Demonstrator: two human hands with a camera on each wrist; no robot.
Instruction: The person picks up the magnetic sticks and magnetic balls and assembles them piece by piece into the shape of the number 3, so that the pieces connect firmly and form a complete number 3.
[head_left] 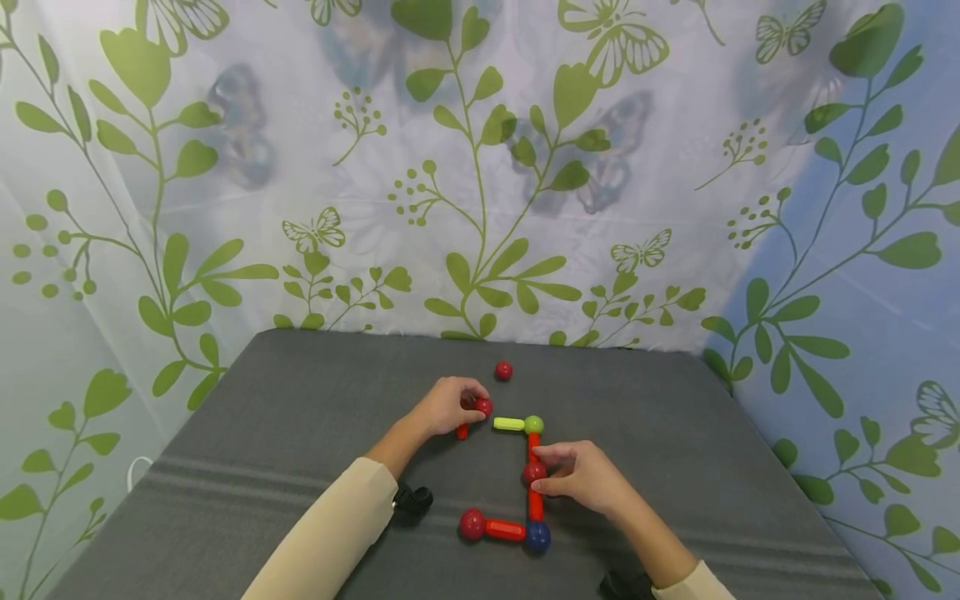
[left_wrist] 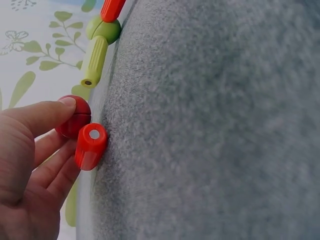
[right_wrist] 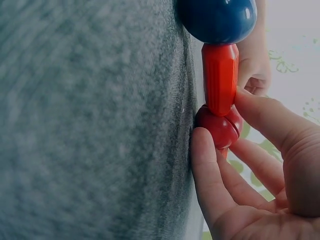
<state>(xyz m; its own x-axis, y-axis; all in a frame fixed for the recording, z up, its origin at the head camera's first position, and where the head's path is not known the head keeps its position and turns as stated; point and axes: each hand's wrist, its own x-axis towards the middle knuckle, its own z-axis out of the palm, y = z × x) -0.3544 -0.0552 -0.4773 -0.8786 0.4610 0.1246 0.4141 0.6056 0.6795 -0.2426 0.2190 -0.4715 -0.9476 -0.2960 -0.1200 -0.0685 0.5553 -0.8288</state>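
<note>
With thumb and fingers, my left hand [head_left: 448,406] pinches a red ball [left_wrist: 75,116]; a short red magnetic rod [left_wrist: 91,146] sits against that ball, its silver end facing the left wrist camera. A yellow-green rod [head_left: 509,424] on a green ball [head_left: 533,425] points toward this hand, a small gap apart. My right hand [head_left: 585,477] holds the red ball [right_wrist: 220,127] midway along the built chain, thumb beside the red rod [right_wrist: 220,80]. That rod runs to a blue ball [head_left: 537,537], where another red rod [head_left: 506,530] leads left to a red end ball [head_left: 472,525].
A loose red ball [head_left: 504,371] lies on the grey cloth-covered table [head_left: 337,375] beyond the left hand. Behind the table hangs a curtain [head_left: 480,167] printed with green leaves and butterflies.
</note>
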